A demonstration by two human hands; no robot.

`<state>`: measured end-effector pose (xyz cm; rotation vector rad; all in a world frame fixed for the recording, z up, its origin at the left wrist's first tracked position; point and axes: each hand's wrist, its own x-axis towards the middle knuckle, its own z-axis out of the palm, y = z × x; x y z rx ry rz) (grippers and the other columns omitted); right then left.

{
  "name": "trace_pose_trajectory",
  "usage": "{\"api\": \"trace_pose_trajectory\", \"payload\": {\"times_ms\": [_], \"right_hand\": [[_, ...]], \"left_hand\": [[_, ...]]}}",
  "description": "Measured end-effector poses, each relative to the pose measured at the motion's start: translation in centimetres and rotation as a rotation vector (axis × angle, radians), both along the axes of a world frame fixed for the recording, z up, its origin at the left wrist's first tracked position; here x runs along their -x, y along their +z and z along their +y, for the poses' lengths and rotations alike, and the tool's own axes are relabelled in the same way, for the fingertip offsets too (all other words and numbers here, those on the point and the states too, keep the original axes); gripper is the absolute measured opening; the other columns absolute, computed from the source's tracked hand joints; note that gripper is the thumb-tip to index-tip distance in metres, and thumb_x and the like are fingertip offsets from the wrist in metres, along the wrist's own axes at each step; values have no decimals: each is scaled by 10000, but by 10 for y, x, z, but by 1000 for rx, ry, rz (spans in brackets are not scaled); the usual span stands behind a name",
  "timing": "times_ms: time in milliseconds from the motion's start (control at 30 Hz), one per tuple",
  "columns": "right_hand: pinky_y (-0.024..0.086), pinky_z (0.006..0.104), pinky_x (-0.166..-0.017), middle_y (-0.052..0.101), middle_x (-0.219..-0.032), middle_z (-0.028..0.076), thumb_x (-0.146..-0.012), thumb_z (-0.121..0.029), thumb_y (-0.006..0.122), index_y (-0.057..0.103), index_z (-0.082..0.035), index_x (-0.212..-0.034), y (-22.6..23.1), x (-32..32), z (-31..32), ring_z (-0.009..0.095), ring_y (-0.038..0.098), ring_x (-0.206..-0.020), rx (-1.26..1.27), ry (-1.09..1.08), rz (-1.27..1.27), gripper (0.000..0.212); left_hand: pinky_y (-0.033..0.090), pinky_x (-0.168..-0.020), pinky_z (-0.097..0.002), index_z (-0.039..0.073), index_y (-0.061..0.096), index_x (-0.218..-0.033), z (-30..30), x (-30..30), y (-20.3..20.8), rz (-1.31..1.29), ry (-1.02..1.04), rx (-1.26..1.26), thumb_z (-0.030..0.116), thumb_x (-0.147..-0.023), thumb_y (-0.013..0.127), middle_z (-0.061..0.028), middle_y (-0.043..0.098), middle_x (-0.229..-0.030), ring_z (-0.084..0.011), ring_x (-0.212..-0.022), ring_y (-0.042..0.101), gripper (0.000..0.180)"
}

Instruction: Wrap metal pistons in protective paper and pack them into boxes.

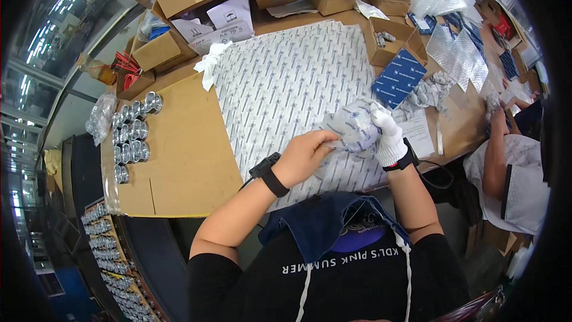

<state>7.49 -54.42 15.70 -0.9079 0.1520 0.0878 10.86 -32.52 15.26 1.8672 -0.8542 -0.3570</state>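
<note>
Between my hands is a round bundle (356, 130) wrapped in thin, crinkled white paper with blue print; what lies inside is hidden. My bare left hand (307, 154) pinches the wrap at its left side. From the right, my right hand (389, 135), in a white glove, grips the bundle with its fingers curled over the rim. Beneath both hands spreads a stack of white sheets (286, 77) with the same blue pattern. A flat blue box (400, 79) with white print lies just beyond the right hand.
Rows of shiny metal rings (132, 137) stand on cardboard (182, 149) at left. Open boxes (170, 48) line the back. An open carton (390, 42) holds small parts, near bubble wrap (457, 53). Another person's arm (496, 149) reaches in at right.
</note>
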Motion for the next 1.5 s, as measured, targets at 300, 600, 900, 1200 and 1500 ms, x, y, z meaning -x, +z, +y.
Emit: {"api": "trace_pose_trajectory", "payload": {"times_ms": [300, 600, 900, 1200, 1500], "right_hand": [[465, 268, -825, 602, -1040, 71, -678, -199, 675, 489, 25, -1203, -8, 3, -21, 131, 573, -936, 246, 235, -166, 600], [456, 306, -808, 602, -925, 55, -625, -155, 732, 596, -57, -1077, 22, 2, 1, 195, 580, -898, 1062, 251, -476, 482], [474, 369, -781, 583, -986, 116, -543, -191, 741, 561, -109, -1129, 25, -2, 38, 330, 554, -899, 1652, 205, -565, 618], [384, 315, -978, 373, -1367, 148, -755, -67, 637, 255, -43, -1413, 4, 4, -11, 209, 374, -1253, 1045, 167, -305, 761], [449, 287, -868, 521, -1207, 106, -777, -51, 592, 362, -30, -1350, -22, 20, 29, 169, 539, -1012, 386, 135, 53, 618]], "left_hand": [[475, -801, -287, -26, 554, -1125, -11, -24, -38, -600, -70, -113, 138, -799, 703, -63, 591, -1043, -154, -873, 584, 394], [478, -821, -307, -50, 594, -1078, -29, -12, -50, 1071, 63, -43, -71, -807, 528, -105, 632, -1046, -169, -891, 599, 280], [426, -956, -356, -43, 361, -1306, -28, 8, -48, 1266, -10, 601, 116, -799, 632, -144, 494, -1270, -227, -1154, 497, 596], [443, -921, -339, -2, 358, -1324, -16, 8, -43, 1045, -2, 623, 54, -701, 740, -104, 536, -1200, -201, -1121, 511, 733], [468, -842, -293, -22, 362, -1310, -25, 5, -48, 851, 147, 459, 0, -714, 642, -109, 572, -1123, -168, -999, 559, 659]]}}
